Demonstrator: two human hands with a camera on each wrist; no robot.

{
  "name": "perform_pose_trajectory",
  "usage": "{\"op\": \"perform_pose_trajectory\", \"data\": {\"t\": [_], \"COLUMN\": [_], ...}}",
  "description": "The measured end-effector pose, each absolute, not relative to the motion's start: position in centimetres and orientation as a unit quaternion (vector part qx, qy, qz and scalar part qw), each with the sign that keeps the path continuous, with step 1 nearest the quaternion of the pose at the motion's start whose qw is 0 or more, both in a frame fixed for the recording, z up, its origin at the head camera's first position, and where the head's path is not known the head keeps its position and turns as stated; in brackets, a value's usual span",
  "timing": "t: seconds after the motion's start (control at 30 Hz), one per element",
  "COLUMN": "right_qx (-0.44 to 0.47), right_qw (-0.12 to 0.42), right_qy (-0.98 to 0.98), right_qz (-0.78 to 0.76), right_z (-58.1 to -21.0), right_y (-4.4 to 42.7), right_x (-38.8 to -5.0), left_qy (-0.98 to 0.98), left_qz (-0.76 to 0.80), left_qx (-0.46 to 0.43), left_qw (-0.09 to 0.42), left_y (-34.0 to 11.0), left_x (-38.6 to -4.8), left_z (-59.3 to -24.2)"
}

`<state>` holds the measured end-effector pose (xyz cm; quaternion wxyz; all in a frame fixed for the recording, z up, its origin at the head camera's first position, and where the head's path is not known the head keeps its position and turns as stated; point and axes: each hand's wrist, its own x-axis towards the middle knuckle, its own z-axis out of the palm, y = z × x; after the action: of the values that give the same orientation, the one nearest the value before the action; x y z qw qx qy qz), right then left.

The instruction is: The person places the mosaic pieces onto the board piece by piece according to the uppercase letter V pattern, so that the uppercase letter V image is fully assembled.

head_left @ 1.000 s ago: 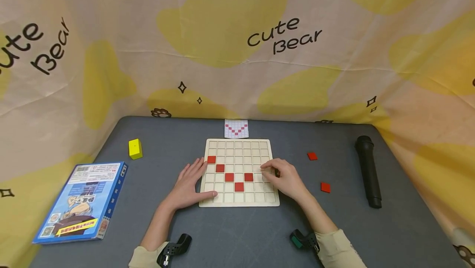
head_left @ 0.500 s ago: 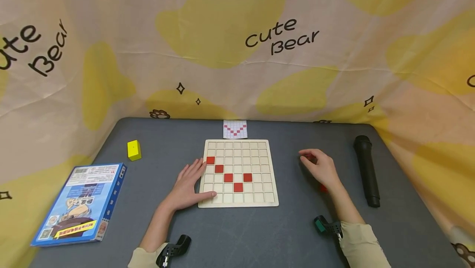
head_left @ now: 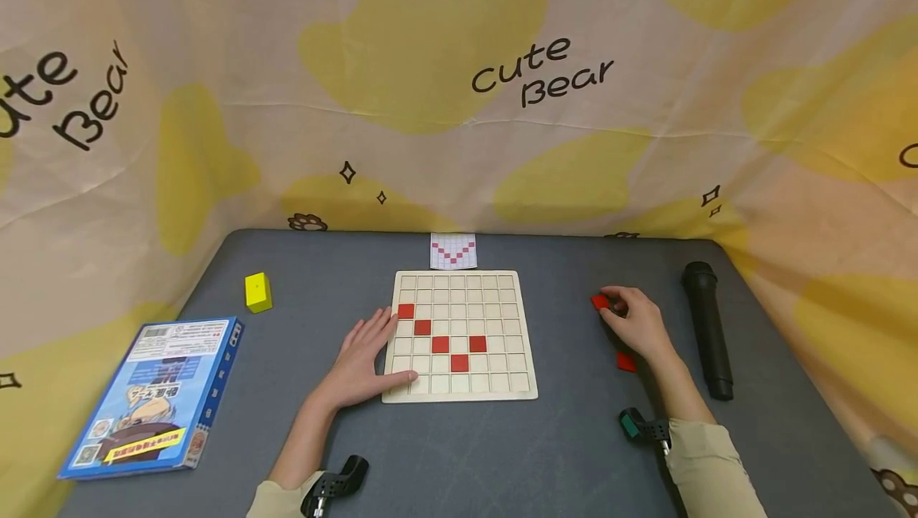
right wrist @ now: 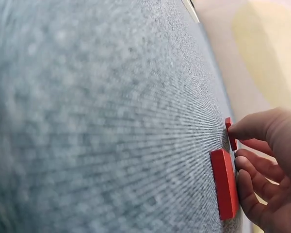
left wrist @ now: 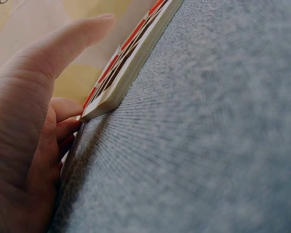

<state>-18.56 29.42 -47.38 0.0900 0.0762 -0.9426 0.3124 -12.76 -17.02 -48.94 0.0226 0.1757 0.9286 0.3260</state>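
Observation:
A cream square grid board (head_left: 495, 392) lies mid-table, with several red tiles in its cells forming a slanting line that turns up at the right. My left hand (head_left: 362, 362) rests, fingers spread, at the board's left edge, its thumb over the lower left corner. In the left wrist view the fingertips touch the edge of the board (left wrist: 116, 90). To the right, my right hand (head_left: 637, 323) pinches a loose red tile (head_left: 598, 302) between thumb and index finger, at table level. A second red tile (head_left: 626, 362) lies nearer, below that hand; the right wrist view shows this tile (right wrist: 224, 184) close up.
Behind the board, a small card (head_left: 453, 252) shows a V of pink squares on a grid. A yellow block (head_left: 258, 292) and a blue box (head_left: 151, 398) are at the left. A black microphone (head_left: 708, 331) lies at the right, and a patterned cloth (head_left: 430, 143) hangs behind.
My right hand has left the board's right edge, moved right to the loose red tiles and taken hold of the farther one. My left hand stays at the board.

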Motion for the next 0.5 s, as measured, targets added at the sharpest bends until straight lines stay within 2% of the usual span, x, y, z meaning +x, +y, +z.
{"op": "perform_pose_trajectory", "data": {"t": [0.5], "right_qx": [0.046], "right_qw": [0.098], "right_qy": [-0.942], "right_qz": [0.317], "right_z": [-47.64], "right_y": [29.21], "right_x": [-18.40], "left_qy": [0.929], "left_qz": [0.325], "left_qx": [0.175], "left_qw": [0.026], "left_y": [-17.10], "left_x": [-12.81], "left_z": [-49.07]}}
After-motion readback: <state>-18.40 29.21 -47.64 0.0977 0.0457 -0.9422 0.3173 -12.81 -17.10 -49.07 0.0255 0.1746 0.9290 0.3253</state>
